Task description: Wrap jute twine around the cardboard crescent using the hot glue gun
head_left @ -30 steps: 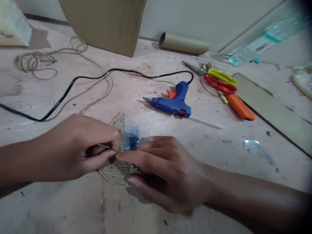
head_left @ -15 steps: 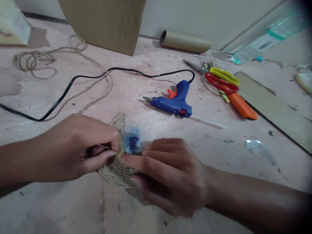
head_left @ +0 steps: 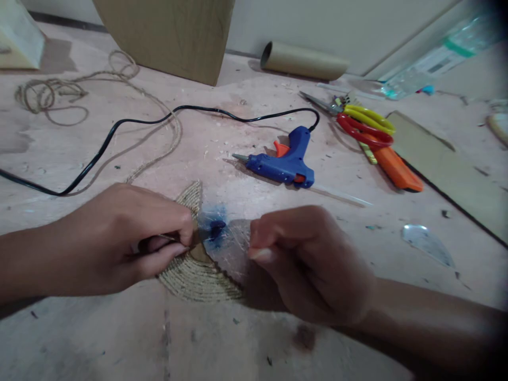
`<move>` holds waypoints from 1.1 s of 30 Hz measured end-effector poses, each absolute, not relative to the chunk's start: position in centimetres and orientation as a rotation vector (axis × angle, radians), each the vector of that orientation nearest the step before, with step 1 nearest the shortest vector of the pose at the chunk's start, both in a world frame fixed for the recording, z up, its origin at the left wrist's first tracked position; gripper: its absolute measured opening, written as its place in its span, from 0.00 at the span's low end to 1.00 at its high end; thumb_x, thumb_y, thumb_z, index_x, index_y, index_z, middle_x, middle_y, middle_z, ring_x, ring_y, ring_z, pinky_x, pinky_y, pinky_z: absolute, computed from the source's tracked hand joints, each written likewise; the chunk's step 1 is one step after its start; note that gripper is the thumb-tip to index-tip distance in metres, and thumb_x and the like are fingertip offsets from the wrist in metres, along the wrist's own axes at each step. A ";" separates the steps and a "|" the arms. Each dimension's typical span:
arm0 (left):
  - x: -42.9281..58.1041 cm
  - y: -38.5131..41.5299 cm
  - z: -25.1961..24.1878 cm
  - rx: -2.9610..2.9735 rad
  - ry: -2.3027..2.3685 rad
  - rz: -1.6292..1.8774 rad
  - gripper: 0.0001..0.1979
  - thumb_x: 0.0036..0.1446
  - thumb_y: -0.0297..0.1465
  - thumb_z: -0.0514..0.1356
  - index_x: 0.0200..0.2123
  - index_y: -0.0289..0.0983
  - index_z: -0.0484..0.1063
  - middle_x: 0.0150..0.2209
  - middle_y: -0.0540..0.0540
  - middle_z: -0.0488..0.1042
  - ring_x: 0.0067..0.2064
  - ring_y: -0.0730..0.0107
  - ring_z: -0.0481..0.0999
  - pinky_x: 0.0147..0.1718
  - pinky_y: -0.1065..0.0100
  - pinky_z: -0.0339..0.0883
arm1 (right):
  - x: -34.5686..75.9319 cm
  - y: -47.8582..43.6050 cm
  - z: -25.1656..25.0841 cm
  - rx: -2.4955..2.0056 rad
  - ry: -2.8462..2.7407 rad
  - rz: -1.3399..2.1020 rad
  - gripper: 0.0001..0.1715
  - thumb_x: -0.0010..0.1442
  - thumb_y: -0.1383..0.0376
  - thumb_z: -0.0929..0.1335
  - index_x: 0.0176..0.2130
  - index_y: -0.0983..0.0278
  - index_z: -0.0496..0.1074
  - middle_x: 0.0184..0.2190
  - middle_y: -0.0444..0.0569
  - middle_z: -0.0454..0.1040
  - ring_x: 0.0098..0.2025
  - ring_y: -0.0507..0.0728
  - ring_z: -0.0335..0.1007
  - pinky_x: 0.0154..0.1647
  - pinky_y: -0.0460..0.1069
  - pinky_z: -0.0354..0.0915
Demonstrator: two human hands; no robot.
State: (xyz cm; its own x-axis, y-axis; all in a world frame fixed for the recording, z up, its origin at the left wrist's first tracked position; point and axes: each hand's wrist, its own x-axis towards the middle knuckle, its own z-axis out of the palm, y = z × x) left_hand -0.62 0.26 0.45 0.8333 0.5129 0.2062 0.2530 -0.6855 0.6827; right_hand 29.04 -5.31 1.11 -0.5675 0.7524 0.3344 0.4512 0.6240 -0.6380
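Observation:
My left hand (head_left: 135, 241) is closed in a pinch over a crescent-shaped piece of cardboard covered with rows of jute twine (head_left: 200, 280). A strand of twine shows between its thumb and fingers, and a bare patch of cardboard is visible beside the fingertips. My right hand (head_left: 309, 259) is raised to the right of the piece, apart from it. Its thumb and forefinger are pressed together; whatever they hold, if anything, is too small to make out. Loose jute twine (head_left: 174, 143) runs from a tangle at the back left down behind my left hand.
A blue glue gun (head_left: 281, 164) lies beyond my hands, its black cord (head_left: 115, 129) crossing to the left. Scissors (head_left: 365, 124) and an orange-handled cutter (head_left: 399, 169) are at right. Behind stand a cardboard sheet (head_left: 170, 37), a cardboard tube (head_left: 305, 61) and a plastic bottle (head_left: 432, 63).
My right hand has lifted off the twine-covered piece and moved right, its fingers now curled into a pinch. My left hand stays in place, pinching at the piece.

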 end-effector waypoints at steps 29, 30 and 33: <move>0.1 -0.3 0.8 2.530 0.596 0.485 0.15 0.82 0.30 0.55 0.38 0.43 0.73 0.29 0.57 0.75 0.29 0.72 0.71 0.31 0.66 0.62 | 28.0 -5.7 0.3 -0.708 -2.436 0.374 0.05 0.80 0.67 0.72 0.51 0.67 0.80 0.31 0.43 0.80 0.28 0.53 0.76 0.30 0.54 0.64; 0.1 -0.2 0.9 2.531 0.592 0.497 0.15 0.82 0.30 0.55 0.38 0.43 0.73 0.29 0.57 0.74 0.28 0.72 0.71 0.31 0.66 0.62 | 28.1 -5.8 0.4 -0.735 -2.433 0.374 0.04 0.79 0.68 0.73 0.52 0.66 0.79 0.31 0.43 0.81 0.28 0.53 0.77 0.31 0.53 0.66; 0.1 -0.1 1.0 2.537 0.593 0.506 0.14 0.82 0.29 0.55 0.39 0.43 0.73 0.29 0.57 0.74 0.28 0.72 0.71 0.31 0.66 0.62 | 28.3 -5.7 0.5 -0.740 -2.433 0.366 0.10 0.77 0.71 0.71 0.56 0.64 0.78 0.32 0.42 0.82 0.28 0.52 0.77 0.31 0.53 0.68</move>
